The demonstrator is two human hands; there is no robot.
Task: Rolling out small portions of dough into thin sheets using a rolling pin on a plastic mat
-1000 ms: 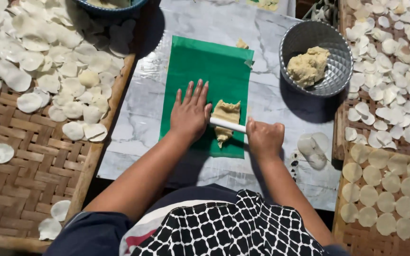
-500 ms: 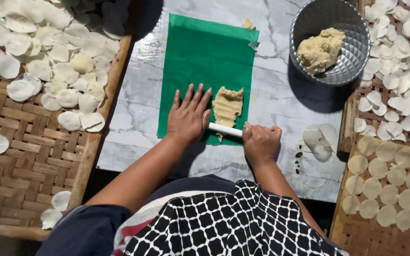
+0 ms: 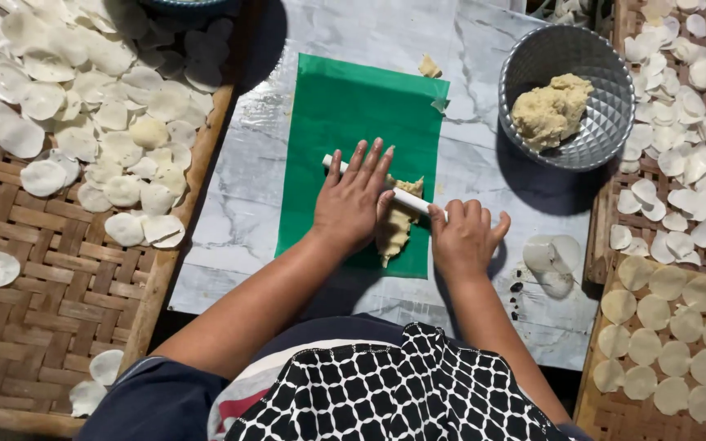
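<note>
Dough is sitting on the green sheet, a thin pale strip near the sheet's lower right part, and a slim white roller lies slanted across the strip's upper end. Only one view here, from the head camera looking straight down. Left hand is flat on the roller with fingers spread wide and stretched out, palm pressing down rather than gripping. Right hand sits just off the sheet's right edge, fingers curled loosely over the roller's other end, so more of a resting hold than a tight grab. Up and to the right of the sheet there's a metal bowl with a lump of the same dough in it, well apart from the hands. The sheet lies on a marble-look worktop, and woven trays on either side of it are covered in thin pale discs. Looks to me like the flattening step is underway, strip only partly thinned. My guess is the next pass needs even pressure from both palms along the strip's length.
</note>
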